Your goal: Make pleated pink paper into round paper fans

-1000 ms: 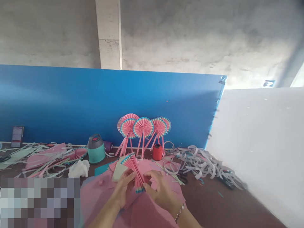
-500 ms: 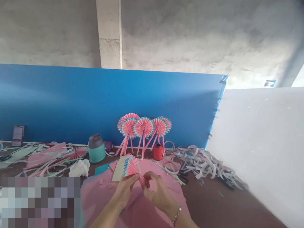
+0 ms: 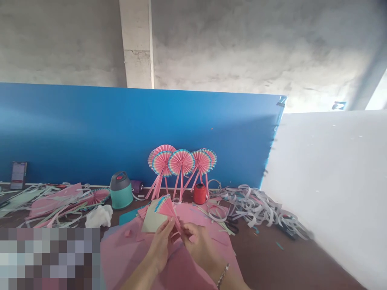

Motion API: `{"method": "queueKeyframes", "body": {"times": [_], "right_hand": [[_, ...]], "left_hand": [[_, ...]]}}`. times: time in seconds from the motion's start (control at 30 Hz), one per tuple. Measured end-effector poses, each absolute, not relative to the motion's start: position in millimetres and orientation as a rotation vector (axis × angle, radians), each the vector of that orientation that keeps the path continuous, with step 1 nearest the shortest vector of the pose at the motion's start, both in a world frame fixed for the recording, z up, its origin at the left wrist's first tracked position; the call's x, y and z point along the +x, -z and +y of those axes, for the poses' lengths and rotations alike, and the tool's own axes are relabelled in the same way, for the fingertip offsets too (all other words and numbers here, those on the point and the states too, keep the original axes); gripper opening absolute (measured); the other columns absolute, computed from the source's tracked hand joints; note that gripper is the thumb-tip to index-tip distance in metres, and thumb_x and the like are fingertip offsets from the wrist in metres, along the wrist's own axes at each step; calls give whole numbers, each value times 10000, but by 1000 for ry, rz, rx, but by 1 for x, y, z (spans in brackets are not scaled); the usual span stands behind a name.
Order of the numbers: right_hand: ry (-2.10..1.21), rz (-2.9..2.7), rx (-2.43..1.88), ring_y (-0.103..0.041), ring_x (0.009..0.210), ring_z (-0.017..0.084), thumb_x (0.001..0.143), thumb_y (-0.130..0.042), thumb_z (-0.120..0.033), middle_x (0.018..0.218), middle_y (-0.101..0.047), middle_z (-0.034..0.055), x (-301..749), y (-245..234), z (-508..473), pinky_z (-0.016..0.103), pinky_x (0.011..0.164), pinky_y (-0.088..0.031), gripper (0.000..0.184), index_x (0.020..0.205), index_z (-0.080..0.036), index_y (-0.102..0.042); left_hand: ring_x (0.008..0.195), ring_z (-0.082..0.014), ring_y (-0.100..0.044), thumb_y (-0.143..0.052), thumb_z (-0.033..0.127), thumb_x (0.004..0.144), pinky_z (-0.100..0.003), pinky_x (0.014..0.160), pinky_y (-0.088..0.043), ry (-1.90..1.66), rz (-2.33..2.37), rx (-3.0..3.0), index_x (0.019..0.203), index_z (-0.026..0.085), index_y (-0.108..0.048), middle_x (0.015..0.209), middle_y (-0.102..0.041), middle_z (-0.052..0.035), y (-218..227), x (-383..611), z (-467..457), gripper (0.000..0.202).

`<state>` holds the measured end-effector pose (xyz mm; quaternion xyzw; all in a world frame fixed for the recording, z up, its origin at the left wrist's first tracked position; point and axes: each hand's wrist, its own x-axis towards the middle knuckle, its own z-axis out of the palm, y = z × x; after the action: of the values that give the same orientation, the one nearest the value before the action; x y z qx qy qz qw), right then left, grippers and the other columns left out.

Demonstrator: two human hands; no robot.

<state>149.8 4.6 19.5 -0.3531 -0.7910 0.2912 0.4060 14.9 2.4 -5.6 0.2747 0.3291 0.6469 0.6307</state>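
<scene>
Between my hands is a pleated pink paper fan [image 3: 165, 206] with a blue and cream edge, partly spread towards the upper left. My left hand [image 3: 161, 243] pinches its lower pleats between thumb and fingers. On the other side, my right hand [image 3: 198, 243], with a chain bracelet at the wrist, grips the fan's narrow end; its fingertips are partly hidden. Pink paper sheets [image 3: 121, 257] lie beneath both hands. A cream card [image 3: 150, 219] rests just behind the left hand.
Several finished paper fans [image 3: 181, 163] lean against the blue partition [image 3: 90, 129]. In front of them stands a red container [image 3: 199, 194]. A teal and grey container [image 3: 121, 191] and crumpled white tissue [image 3: 99, 216] sit left. Paper strips [image 3: 254, 205] and black-handled scissors [image 3: 232, 225] lie right.
The fan has been turned more upright, and its pleats look drawn closer together. My left hand has shifted slightly right and up along the pleats. The view has moved slightly.
</scene>
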Motion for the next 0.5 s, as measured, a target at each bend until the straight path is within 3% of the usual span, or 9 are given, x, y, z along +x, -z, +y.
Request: {"method": "queueKeyframes", "body": {"times": [0.13,0.23,0.33,0.5], "right_hand": [[-498,-2121,-947,-638,622,154,894,-479,-270,672,-688,5,156,-19,6,244,619,-486,240,733,-206,-646],[-98,-1965,-1015,-648,863,214,881,-454,-236,932,-698,64,162,-16,13,342,775,-506,216,995,-214,-636],[107,-1876,-1006,-564,1079,243,866,-421,-183,1164,-602,92,168,-14,21,416,885,-483,380,1232,-238,-510],[139,-1929,-992,-533,1073,255,855,-425,-128,1163,-572,78,174,-16,27,441,874,-461,369,1192,-257,-507]], "left_hand": [[663,-149,-643,-777,347,665,-233,617,-471,-1513,881,494,762,157,-685,716,-702,-21,-1,9,1,233],[560,-119,-591,-720,308,741,-227,580,-479,-1395,840,471,797,103,-690,601,-642,-19,-8,5,-3,215],[520,-105,-566,-638,244,811,-220,577,-491,-1260,804,457,786,54,-687,554,-603,-32,-13,6,-6,198],[466,-95,-538,-552,252,868,-184,485,-458,-1125,835,504,775,47,-672,507,-568,-25,-17,8,-11,255]]}}
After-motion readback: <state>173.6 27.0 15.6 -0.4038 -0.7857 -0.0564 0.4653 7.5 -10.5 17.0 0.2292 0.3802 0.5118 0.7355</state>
